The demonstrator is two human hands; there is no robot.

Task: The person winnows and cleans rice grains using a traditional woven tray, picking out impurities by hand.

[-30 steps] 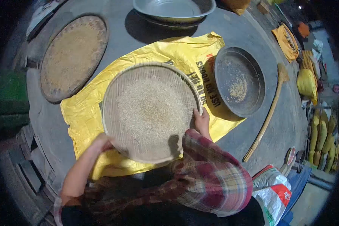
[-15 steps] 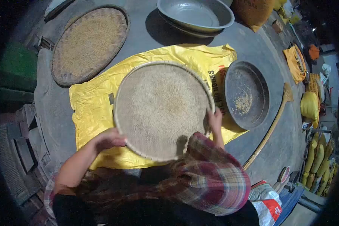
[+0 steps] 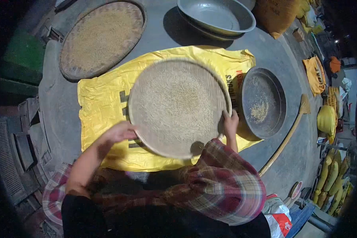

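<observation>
A round woven winnowing tray is held level over a yellow plastic sack spread on the floor. Pale grain covers most of its middle, thickest near the centre. My left hand grips the rim at the lower left, its fingertips partly hidden by the tray and slightly blurred. On the lower right rim, my right hand is closed with the thumb over the edge. The tray's near rim looks smeared by motion.
To the right stands a dark round pan with some grain. A larger woven tray of grain lies upper left. Stacked metal basins sit at the back. A long-handled broom lies right; filled sacks stand behind.
The tray has moved a little away from my body, both hands still on its rim. Its grain has shifted slightly. The whole view has turned a little.
</observation>
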